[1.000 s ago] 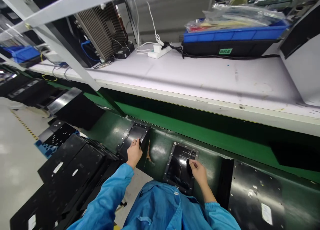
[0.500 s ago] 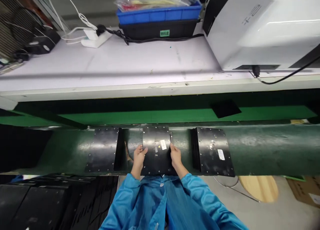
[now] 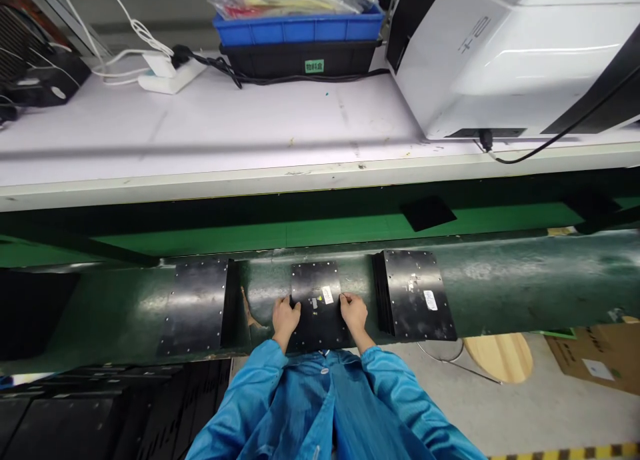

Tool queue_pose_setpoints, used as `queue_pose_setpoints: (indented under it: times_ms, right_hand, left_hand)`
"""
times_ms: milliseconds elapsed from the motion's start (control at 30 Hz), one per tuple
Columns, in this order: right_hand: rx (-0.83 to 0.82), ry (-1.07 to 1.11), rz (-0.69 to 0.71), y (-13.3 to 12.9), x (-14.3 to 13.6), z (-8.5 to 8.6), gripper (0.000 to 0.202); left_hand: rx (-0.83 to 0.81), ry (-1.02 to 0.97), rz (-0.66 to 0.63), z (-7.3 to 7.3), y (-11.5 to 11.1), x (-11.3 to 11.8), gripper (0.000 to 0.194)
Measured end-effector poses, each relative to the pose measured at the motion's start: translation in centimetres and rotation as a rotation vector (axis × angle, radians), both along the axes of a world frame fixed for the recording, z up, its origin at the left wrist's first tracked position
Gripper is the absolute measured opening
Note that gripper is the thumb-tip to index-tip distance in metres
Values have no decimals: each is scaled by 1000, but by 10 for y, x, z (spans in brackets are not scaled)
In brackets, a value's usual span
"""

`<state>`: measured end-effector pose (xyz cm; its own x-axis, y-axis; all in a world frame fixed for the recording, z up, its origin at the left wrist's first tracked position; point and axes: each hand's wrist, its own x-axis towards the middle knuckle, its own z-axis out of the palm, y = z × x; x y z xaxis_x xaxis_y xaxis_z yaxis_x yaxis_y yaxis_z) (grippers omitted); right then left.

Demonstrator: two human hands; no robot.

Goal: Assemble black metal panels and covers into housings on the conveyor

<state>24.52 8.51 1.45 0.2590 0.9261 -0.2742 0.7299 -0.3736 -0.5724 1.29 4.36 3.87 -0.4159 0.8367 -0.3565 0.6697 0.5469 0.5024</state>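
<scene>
In the head view a black rectangular plate [image 3: 316,320] with small metal studs along its edges is in front of my body, over the green bench. It bears a white label and small yellow and grey marks. My left hand [image 3: 285,319] is closed at its left edge, fingers curled and thumb toward the plate. At the opposite edge my right hand [image 3: 354,312] is closed too, with the fingertips near the upper right side. The plate's underside and some fingertips are hidden.
A stack of black plates [image 3: 419,297] stands to the right, another stack [image 3: 195,307] to the left. Behind runs a white shelf [image 3: 240,133] with a blue bin [image 3: 300,28], a power strip [image 3: 173,79] and a white machine [image 3: 465,67]. A wooden stool [image 3: 500,357] is at lower right.
The plate between my hands looks smaller and lower, closer to the bench. My right hand's fingers have curled more at its edge. The whole view has shifted a little to the right.
</scene>
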Motion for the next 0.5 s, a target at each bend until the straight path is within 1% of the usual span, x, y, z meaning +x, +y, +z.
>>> queue_pose_setpoints:
  times_ms: [100,167,267,367,433,500]
  right_hand:
    - [-16,49,1,4,-3,-5,32]
    - [-36,65,-5,4,-7,-7,33]
    - [-62,73,-6,0,-14,-7,38]
    - [-95,93,7,-3,-18,-3,45]
    - [-140,129,-21,-2,-19,1,47]
    - [-188,183,-67,1,-19,5,46]
  left_hand:
    - [-66,-147,27,-8,-2,-3,40]
    - [-47,-202,33,-13,-3,-3,34]
    - [-3,-282,59,-20,-3,-1,34]
    - [26,-408,190,-27,-3,5,30]
    - [34,-496,310,-31,0,8,27]
    - [56,-545,386,-34,3,11,26]
